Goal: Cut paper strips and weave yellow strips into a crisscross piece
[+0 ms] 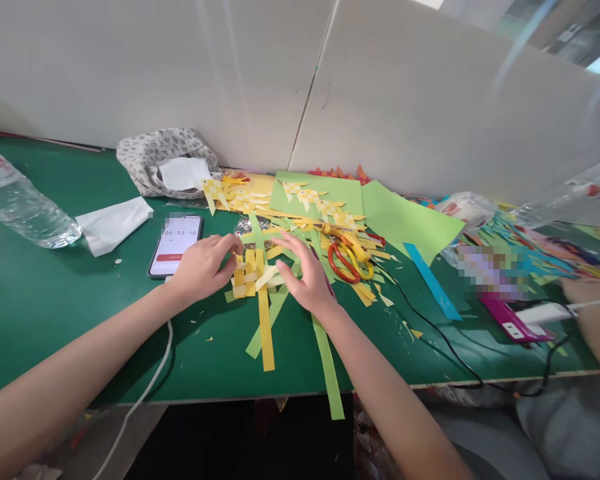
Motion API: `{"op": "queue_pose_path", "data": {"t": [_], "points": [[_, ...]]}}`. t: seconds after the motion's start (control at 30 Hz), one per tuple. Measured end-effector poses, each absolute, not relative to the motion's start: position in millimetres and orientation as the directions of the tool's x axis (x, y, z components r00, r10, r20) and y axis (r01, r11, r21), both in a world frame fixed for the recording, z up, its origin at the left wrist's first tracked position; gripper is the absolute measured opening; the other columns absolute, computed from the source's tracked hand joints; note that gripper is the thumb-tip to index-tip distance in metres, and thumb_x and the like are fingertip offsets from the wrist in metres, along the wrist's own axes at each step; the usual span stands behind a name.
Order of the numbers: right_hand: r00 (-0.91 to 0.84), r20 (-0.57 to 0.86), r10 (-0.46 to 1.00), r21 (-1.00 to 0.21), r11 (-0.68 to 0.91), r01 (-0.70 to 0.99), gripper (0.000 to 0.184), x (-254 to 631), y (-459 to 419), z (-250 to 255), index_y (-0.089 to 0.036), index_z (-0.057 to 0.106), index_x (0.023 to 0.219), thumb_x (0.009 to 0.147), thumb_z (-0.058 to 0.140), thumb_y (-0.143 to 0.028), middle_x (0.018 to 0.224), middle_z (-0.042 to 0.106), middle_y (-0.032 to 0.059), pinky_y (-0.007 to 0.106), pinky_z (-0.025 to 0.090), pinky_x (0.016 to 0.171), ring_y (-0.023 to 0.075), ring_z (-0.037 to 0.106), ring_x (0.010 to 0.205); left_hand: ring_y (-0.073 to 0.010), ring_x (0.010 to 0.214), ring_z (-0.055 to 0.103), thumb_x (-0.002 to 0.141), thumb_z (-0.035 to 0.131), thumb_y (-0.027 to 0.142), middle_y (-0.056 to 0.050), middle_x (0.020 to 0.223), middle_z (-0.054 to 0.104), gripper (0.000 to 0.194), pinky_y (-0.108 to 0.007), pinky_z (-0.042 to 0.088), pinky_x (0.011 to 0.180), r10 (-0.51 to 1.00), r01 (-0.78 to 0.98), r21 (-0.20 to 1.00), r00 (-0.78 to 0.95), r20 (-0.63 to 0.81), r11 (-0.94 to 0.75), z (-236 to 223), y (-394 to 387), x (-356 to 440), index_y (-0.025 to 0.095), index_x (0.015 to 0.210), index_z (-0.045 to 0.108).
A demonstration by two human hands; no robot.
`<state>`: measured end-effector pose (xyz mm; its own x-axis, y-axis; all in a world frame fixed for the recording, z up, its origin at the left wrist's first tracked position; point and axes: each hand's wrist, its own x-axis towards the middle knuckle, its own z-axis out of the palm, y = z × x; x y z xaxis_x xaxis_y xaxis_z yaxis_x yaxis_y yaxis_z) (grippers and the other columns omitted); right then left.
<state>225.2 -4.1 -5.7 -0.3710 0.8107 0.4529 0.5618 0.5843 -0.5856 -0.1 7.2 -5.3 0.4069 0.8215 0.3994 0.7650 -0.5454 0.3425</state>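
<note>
A small woven piece of yellow and pale paper strips (251, 267) lies on the green table. My left hand (205, 265) is at its left edge, fingers bent and thumb and forefinger closed near the border. My right hand (305, 275) hovers over its right side with fingers apart, the thumb by the end of a pale strip (267, 276). A long yellow strip (265, 330) sticks out toward the front. Green strips (269, 321) lie under and around the piece, and another green strip (329, 370) hangs past the table edge.
Scissors with red and yellow handles (344, 264) lie right of my hands. Finished woven paper figures (310, 197) rest behind, on green sheets (405, 217). A phone (174, 247), a water bottle (25, 203) and a cloth bag (167, 150) are left. Another person's arm (593, 313) is at right.
</note>
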Motion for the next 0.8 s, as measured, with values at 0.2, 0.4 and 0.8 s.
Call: {"op": "queue_pose_path", "data": {"t": [0.2,0.4,0.8], "points": [[-0.523,0.567,0.636,-0.381,0.766,0.518,0.044,223,-10,0,-0.029,0.051,0.13,0.089,0.042,-0.019,0.126,0.062,0.0004,0.046,0.043,0.102,0.0216,0.05,0.123,-0.0221,0.106,0.059,0.068,0.036,0.0,-0.006,0.108,0.068,0.047,-0.041,0.046,0.093,0.611,0.546,0.275,0.7,0.369,-0.791,-12,14,-3,0.02,0.101,0.063],[-0.576,0.565,0.59,-0.299,0.798,0.524,0.029,219,-7,-7,-0.024,0.068,0.107,0.086,0.049,-0.016,0.104,0.073,0.0015,0.041,0.047,0.092,0.0198,0.06,0.103,-0.0241,0.126,0.047,0.085,0.035,0.013,-0.009,0.124,0.062,0.041,-0.046,0.036,0.104,0.546,0.484,0.265,0.796,0.262,-0.834,-16,12,0,0.018,0.119,0.056],[-0.604,0.353,0.715,-0.347,0.699,0.625,0.018,225,1,-13,-0.023,0.072,0.093,0.084,0.058,-0.017,0.09,0.074,0.0024,0.038,0.049,0.083,0.0193,0.065,0.085,-0.0252,0.114,0.053,0.062,0.043,0.002,-0.007,0.12,0.062,0.053,-0.044,0.043,0.096,0.662,0.58,0.321,0.673,0.33,-0.749,-6,23,-16,0.02,0.11,0.057]]}}
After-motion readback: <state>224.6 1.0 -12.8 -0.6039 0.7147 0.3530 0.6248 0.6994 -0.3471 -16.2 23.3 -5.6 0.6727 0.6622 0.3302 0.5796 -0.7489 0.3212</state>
